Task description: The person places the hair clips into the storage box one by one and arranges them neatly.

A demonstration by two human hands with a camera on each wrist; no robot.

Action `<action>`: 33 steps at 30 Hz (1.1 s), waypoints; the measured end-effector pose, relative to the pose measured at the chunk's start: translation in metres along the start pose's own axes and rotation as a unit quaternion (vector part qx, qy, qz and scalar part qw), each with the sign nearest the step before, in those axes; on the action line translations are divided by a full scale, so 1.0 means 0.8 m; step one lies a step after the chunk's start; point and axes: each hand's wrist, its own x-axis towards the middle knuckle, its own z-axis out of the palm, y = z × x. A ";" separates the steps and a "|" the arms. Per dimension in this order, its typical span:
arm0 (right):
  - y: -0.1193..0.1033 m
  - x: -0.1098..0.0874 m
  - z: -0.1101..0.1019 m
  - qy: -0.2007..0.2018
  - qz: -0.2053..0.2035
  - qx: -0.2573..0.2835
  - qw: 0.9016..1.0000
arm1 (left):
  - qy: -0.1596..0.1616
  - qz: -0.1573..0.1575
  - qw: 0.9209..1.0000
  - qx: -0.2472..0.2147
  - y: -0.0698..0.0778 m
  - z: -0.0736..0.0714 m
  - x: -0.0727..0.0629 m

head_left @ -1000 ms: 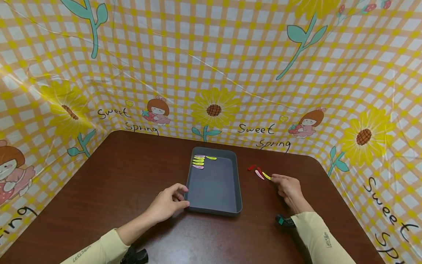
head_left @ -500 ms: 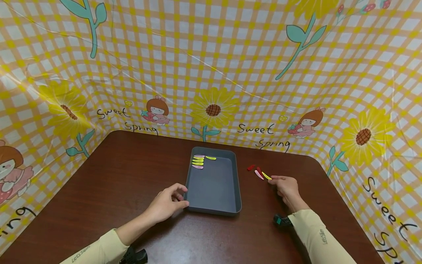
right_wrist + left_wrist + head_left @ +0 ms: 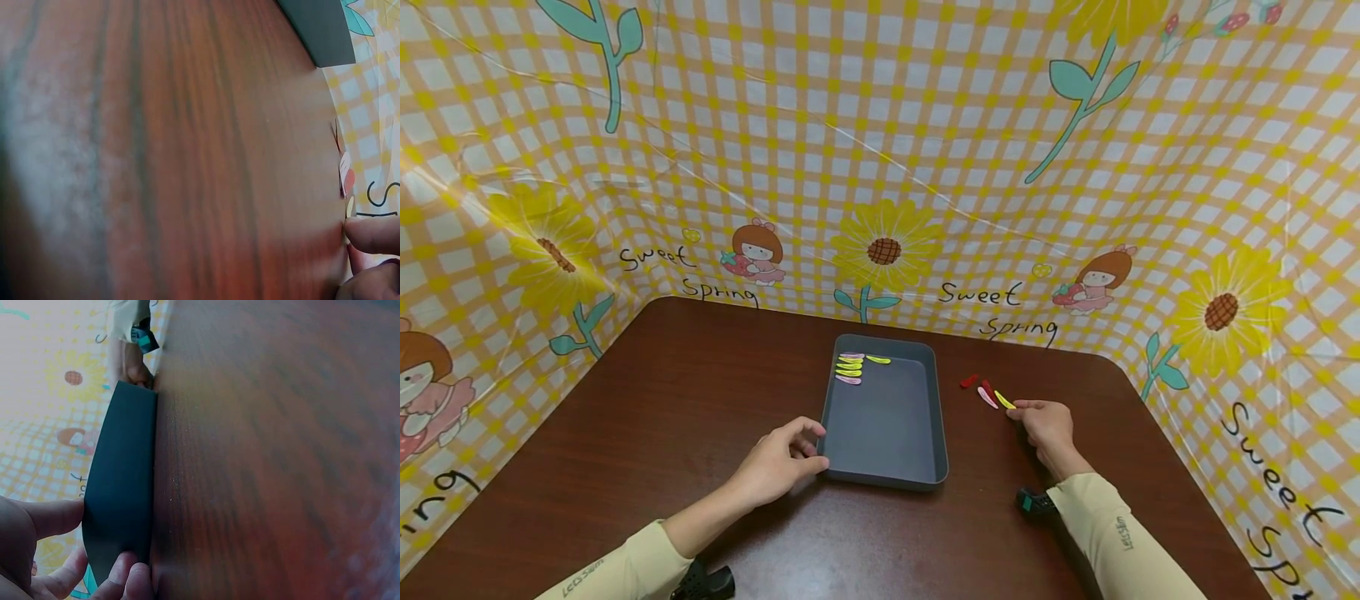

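A grey rectangular tray rests on the table in the head view. At its near left corner my left hand grips it, thumb at the rim and curved fingers against the outer left wall. Right of the tray, my right hand pinches the near end of a yellow hair clip between thumb and index finger. Beside that clip lie a pink hair clip and two red ones, one red clip slightly apart. In the right wrist view, the yellow clip shows at the fingertip.
Inside the tray, several yellow and pink hair clips form a column at the far left. One yellow clip lies just right of that column's top. Patterned cloth hangs around the brown table.
My right hand has shifted slightly left and nearer at the yellow clip's end, its fingers drawn closer together. My left hand stays at the tray's corner. The clips keep their arrangement.
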 end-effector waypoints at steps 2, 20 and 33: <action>0.000 0.001 0.001 0.004 -0.002 -0.004 1.000 | 0.000 0.000 1.000 -0.001 0.000 0.000 0.000; 0.001 0.002 0.004 0.024 0.000 -0.042 0.999 | 0.000 -0.002 1.000 0.000 0.001 0.000 0.000; 0.003 0.003 0.004 0.029 -0.003 -0.026 0.999 | -0.003 0.002 1.000 -0.006 0.001 -0.001 -0.001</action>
